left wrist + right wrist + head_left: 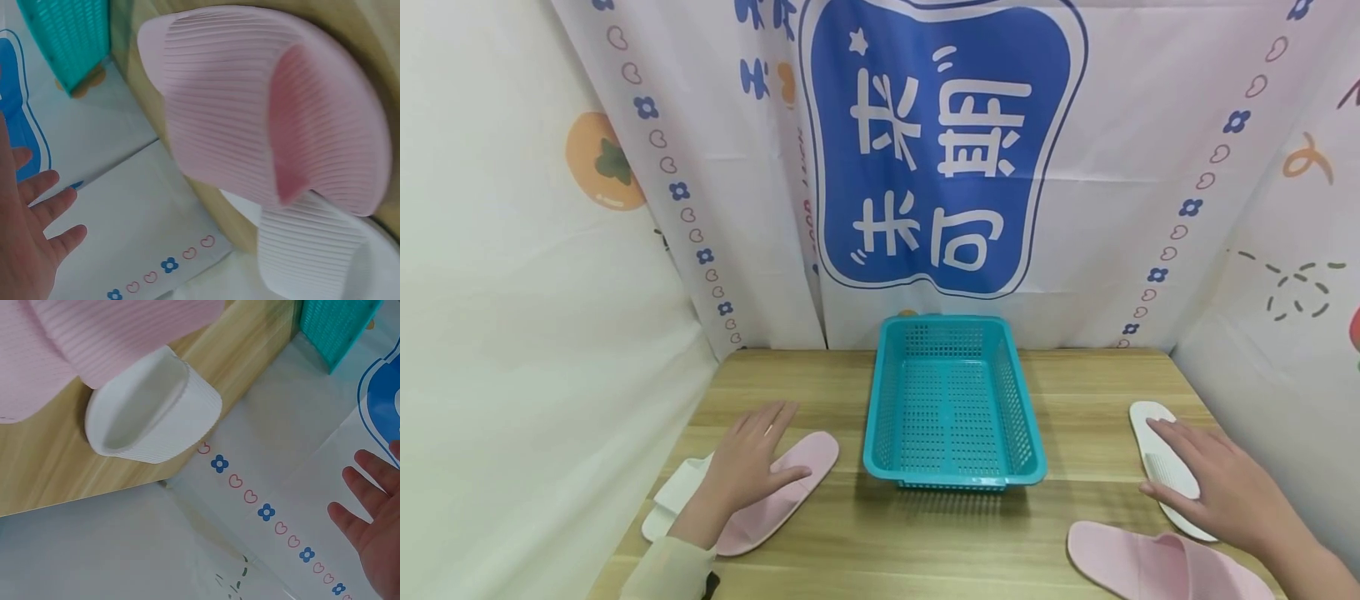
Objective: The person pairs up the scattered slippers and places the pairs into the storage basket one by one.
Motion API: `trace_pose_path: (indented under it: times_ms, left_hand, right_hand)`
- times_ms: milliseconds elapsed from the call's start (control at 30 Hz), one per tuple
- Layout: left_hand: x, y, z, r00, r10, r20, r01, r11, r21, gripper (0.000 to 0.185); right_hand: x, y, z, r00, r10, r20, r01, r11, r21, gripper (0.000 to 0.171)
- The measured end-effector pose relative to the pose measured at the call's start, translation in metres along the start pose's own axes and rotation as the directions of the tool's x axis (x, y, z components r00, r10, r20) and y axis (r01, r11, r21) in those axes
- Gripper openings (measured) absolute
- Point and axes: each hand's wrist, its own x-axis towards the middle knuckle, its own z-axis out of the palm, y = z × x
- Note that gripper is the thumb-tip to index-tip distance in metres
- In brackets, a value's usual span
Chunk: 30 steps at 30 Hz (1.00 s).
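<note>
Our left hand [741,468] and right hand [1219,487] hover, empty and loose, above a pink slipper [814,455] and a white slipper [1161,454] on the desk [925,554]: a reach, we judge; grasping calls for lowered, curling fingers.

White slipper with ribbed strap [194,415] lies on pale wood-grain tabletop [37,475], beside pink ribbed slipper [125,331]. Teal perforated plastic basket [334,328] stands upper right. Bare right hand [381,534], fingers apart, shows at right edge.

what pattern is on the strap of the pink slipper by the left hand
The strap has parallel ribs, all in pink; best seen in the left wrist view.
</note>
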Motion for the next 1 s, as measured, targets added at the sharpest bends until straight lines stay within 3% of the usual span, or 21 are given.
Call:
trace_pose_path:
  times_ms: [233,367,733,1000]
  left_hand:
    - [-0.019,-0.002,0.008,0.998,-0.062,0.007,0.062,0.998,-0.006,0.101]
    - [-0.029,-0.005,0.015,0.998,-0.066,-0.021,0.067,0.998,0.005,0.100]
    - [-0.050,-0.005,0.028,0.993,-0.092,-0.078,0.095,0.995,0.026,0.099]
    - [-0.060,-0.002,0.036,0.984,-0.165,-0.071,0.169,0.984,0.048,0.103]
  right_hand:
    - [-0.015,-0.001,0.003,0.999,0.038,0.019,-0.038,0.999,0.027,0.087]
    - [-0.024,0.001,0.006,0.998,0.057,0.021,-0.058,0.998,0.040,0.086]
    - [-0.048,0.006,0.018,1.000,-0.024,-0.016,0.024,1.000,0.020,0.092]
    - [-0.065,0.005,0.026,1.000,0.016,0.004,-0.016,0.996,0.086,0.095]
